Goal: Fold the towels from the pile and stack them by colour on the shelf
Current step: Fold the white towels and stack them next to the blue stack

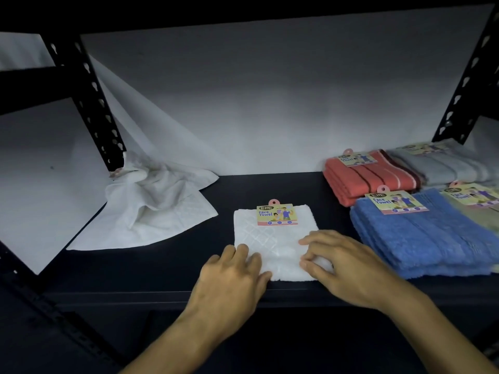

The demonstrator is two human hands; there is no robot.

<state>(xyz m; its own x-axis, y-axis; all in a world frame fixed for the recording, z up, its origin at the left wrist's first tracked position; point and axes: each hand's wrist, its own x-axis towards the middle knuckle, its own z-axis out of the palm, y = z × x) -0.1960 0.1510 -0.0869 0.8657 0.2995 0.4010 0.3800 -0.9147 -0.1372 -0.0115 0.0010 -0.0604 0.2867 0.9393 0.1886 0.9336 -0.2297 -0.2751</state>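
A folded white face towel (272,238) with a pink-edged label lies flat on the dark shelf (167,268) near its front edge. My left hand (235,273) rests on the towel's near left corner with fingers laid flat. My right hand (343,263) lies on the near right part, its fingertips bent and pressing into the cloth. A crumpled pile of white towels (154,201) sits at the back left. At the right are folded stacks: blue (421,238), coral red (370,176), grey (442,166) and a pale beige one (480,209) at the edge.
Black perforated shelf posts stand at the back left (91,98) and back right (469,76). A white backdrop sheet (270,103) hangs behind the shelf. An upper shelf board shades the top of the view.
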